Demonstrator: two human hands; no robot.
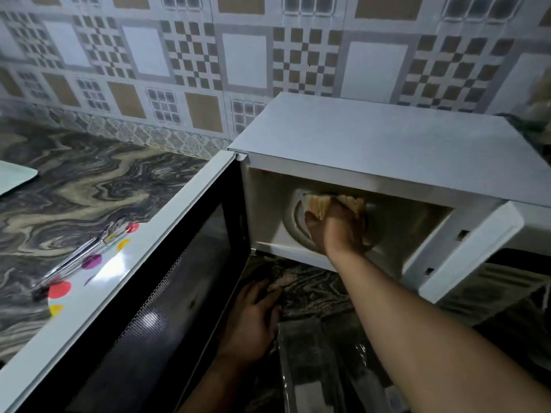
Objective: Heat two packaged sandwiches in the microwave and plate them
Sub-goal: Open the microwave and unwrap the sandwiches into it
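Your right hand (334,225) grasps the tan layered sandwich (320,204), lying nine-to-three inside the white microwave (372,150); your left hand (253,320) rests released on the marbled desk (89,186).

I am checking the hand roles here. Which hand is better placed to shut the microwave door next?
Probably the left hand: it rests open on the counter just beside the open door. The right hand is inside the microwave, on the sandwich.

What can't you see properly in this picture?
Head view only:
- Sandwich in the microwave: mostly covered by the right hand; how many, unclear.
- Polka-dot plate and tongs: partly hidden behind the open door.
- Clear packaging: dark, blurred, cut by the bottom edge.
- Left hand: shadowed.
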